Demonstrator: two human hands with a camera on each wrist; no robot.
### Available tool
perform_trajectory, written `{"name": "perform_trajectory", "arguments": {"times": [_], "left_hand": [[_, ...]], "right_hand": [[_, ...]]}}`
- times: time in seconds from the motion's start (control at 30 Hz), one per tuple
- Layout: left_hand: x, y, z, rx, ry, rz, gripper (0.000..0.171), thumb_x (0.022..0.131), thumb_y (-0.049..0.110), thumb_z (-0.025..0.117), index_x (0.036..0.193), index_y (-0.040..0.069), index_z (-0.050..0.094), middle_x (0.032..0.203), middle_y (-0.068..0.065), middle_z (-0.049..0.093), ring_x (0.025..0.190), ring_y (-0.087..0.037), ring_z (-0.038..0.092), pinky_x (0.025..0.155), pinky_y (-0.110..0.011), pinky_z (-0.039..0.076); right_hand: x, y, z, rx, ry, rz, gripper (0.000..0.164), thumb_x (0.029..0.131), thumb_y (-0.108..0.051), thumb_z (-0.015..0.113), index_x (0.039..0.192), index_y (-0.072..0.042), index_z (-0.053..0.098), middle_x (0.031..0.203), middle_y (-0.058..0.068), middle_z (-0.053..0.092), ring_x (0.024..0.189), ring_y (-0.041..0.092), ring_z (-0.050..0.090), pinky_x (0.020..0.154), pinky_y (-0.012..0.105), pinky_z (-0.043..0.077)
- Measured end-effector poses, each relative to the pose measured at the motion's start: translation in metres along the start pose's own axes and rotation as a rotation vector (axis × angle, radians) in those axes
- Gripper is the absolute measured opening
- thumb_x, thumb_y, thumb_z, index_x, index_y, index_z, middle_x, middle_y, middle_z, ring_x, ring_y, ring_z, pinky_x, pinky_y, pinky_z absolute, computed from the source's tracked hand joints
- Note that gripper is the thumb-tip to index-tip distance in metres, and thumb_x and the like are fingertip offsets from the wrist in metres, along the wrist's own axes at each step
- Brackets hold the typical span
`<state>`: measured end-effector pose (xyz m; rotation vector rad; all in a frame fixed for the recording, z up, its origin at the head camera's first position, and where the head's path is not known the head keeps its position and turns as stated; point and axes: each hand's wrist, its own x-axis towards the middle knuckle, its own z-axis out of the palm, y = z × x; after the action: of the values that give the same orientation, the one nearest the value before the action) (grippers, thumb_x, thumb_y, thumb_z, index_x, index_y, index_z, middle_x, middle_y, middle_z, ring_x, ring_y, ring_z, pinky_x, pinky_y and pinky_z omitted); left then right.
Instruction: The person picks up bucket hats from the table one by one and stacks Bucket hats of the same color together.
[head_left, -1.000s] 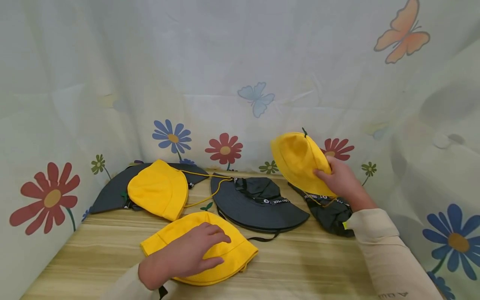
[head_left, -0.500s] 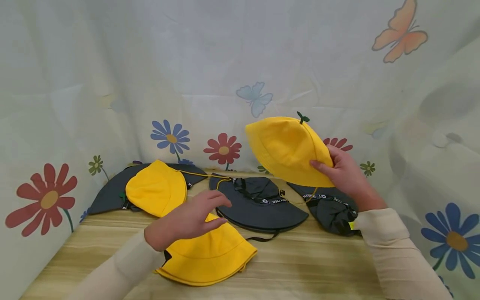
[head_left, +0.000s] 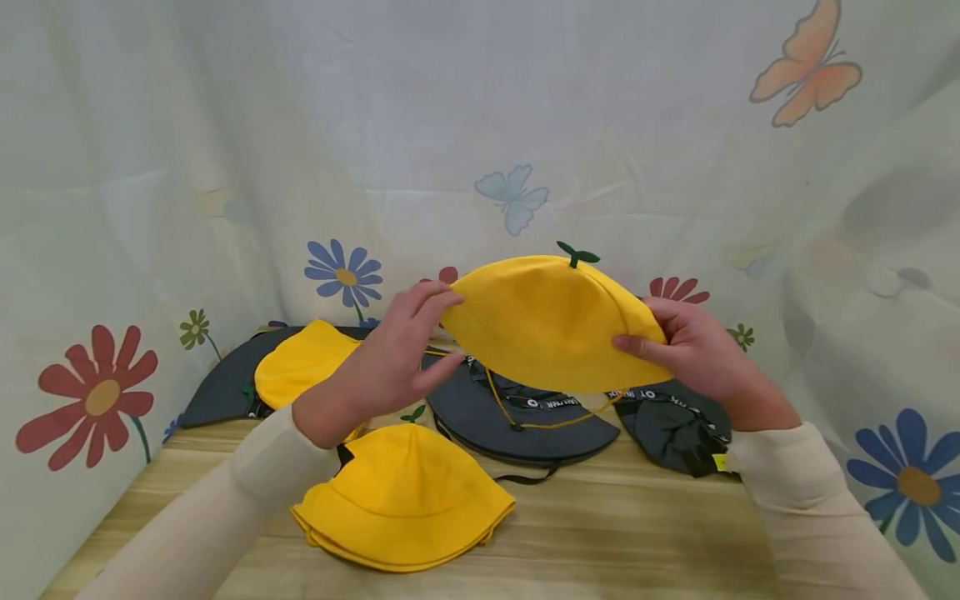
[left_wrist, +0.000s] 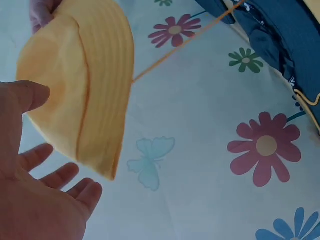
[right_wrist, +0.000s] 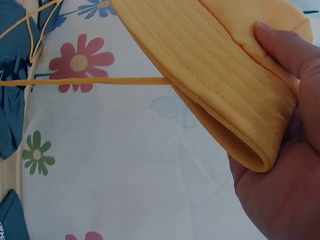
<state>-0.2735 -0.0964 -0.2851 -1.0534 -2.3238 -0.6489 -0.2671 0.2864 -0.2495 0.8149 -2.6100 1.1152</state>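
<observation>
A yellow bucket hat (head_left: 547,325) with a green sprout on its crown is in the air, its yellow cord dangling below. At its right end my right hand (head_left: 701,354) grips it, thumb on the near side; the right wrist view shows the brim (right_wrist: 230,105) folded in that grip. My left hand (head_left: 386,358) is at the hat's left end with thumb and fingers spread apart. In the left wrist view the thumb (left_wrist: 32,95) overlaps the crown and the fingertips are right at its edge. Below, another yellow hat (head_left: 408,508) lies folded on the table.
A third yellow hat (head_left: 303,358) lies on a dark wide-brimmed hat (head_left: 217,383) at the left. More dark hats lie at the middle (head_left: 517,437) and right (head_left: 675,429). A flower-print curtain (head_left: 420,125) encloses the wooden table (head_left: 600,533).
The right hand has brought the raised yellow hat leftward and turned it broadside. My left hand has lifted off the front yellow hat and moved up to the raised hat's left end.
</observation>
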Motion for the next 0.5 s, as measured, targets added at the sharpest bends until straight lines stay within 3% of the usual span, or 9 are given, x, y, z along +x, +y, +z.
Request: {"name": "perform_trajectory", "arguments": {"times": [0.13,0.3,0.4,0.5], "left_hand": [[0.01,-0.002,-0.007,-0.073,-0.033,-0.04,0.079,0.094,0.028,0.075,0.155,0.007,0.03,0.158,-0.013,0.035,0.144,-0.029,0.038,0.118,-0.045,0.042],[0.02,-0.006,-0.016,-0.227,-0.157,-0.121,0.093,0.087,0.036,0.082,0.159,0.018,0.026,0.16,-0.004,0.041,0.137,-0.023,0.054,0.11,-0.042,0.051],[0.023,-0.007,-0.019,-0.283,-0.245,-0.143,0.087,0.083,0.038,0.085,0.154,0.023,0.037,0.145,0.002,0.059,0.118,-0.019,0.064,0.097,-0.038,0.057],[0.021,-0.007,-0.019,-0.326,-0.306,-0.126,0.063,0.085,0.034,0.085,0.138,0.02,0.053,0.114,0.003,0.068,0.096,-0.017,0.065,0.084,-0.035,0.058]], "right_hand": [[-0.003,-0.01,0.002,0.006,-0.052,-0.039,0.017,0.095,-0.011,0.073,0.112,-0.012,0.069,0.093,0.003,0.075,0.075,0.02,0.073,0.068,0.031,0.062],[-0.004,-0.019,0.004,0.044,-0.123,-0.108,0.017,0.093,-0.004,0.073,0.109,-0.011,0.071,0.091,0.002,0.075,0.074,0.02,0.074,0.067,0.031,0.062],[-0.004,-0.022,0.005,0.066,-0.142,-0.144,0.017,0.092,-0.001,0.073,0.105,-0.012,0.072,0.087,0.001,0.073,0.07,0.019,0.071,0.064,0.029,0.06],[-0.003,-0.025,0.008,0.06,-0.152,-0.166,0.015,0.092,-0.001,0.074,0.098,-0.014,0.07,0.08,0.001,0.069,0.065,0.018,0.065,0.059,0.028,0.056]]}}
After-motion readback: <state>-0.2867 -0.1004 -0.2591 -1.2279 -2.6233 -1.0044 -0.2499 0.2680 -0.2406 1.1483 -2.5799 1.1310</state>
